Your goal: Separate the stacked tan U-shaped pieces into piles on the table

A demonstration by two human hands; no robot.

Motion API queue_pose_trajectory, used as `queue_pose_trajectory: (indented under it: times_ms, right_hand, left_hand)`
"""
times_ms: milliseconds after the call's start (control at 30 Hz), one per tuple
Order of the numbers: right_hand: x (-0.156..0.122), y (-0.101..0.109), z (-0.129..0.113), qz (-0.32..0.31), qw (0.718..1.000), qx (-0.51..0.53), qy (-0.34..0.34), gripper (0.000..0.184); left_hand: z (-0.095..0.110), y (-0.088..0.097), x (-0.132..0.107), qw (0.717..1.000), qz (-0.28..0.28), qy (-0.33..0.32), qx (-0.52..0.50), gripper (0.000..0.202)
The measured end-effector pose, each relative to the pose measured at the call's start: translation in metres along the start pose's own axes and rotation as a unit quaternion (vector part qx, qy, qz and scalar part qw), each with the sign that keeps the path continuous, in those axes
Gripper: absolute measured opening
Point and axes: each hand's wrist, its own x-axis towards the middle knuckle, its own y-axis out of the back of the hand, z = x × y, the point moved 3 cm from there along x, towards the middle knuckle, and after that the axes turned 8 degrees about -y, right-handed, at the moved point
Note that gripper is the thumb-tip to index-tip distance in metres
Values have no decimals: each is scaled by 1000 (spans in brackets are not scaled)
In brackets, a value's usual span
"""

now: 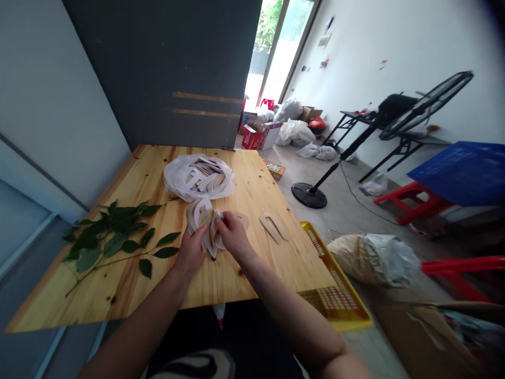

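Left hand [190, 251], closed narrowly around a sheaf of curved beige card cutouts [203, 221]. Right hand [232, 235], pinching the same sheaf from above. Sheaf over a honey-toned pine tabletop [284, 263]. Also present: one loose U-shaped beige card cutout [272, 227], right of the hands; crumpled white plastic bag [177, 179] of similar cutouts, farther ahead; leafy green branch [114, 237], left.

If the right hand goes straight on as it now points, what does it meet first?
The right hand meets the bundle of tan cut-outs first; its fingers seem to touch it, though depth is unclear.
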Motion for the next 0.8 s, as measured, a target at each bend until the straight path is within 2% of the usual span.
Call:
queue_pose_trajectory:
  times_ms: [100, 167, 300, 400, 467, 533, 600, 700, 800]
  right_hand:
    - [-4, 11, -4, -16, 999, 49, -11, 27]
    - [-4, 32, -10, -18, 995, 96, -10, 28]
    - [7, 108, -13, -9, 989, 143, -31, 35]
    - [21, 165, 3, -14, 986, 135, -98, 45]
    - [30, 190, 21, -33, 980, 120, -157, 51]
    - [38, 203, 39, -57, 973, 103, -200, 53]
    - [45, 208, 54, -72, 971, 81, -211, 54]
    - [58, 209, 69, -60, 983, -14, -175, 50]
    - [69, 209, 78, -21, 984, -108, -137, 37]
  left_hand:
    - [5, 1, 2, 999, 45, 1, 9, 39]
    - [11, 1, 4, 997, 74, 8, -1, 36]
    - [22, -1, 9, 989, 137, 47, -12, 29]
    - [28, -5, 10, 983, 164, 84, -14, 29]
    - [29, -8, 9, 980, 171, 103, -13, 31]
    - [28, -10, 8, 976, 181, 120, -9, 33]
    - [26, -11, 8, 972, 191, 137, -2, 34]
    - [25, -10, 9, 970, 190, 149, 8, 37]
    - [25, -10, 10, 969, 189, 156, 15, 41]
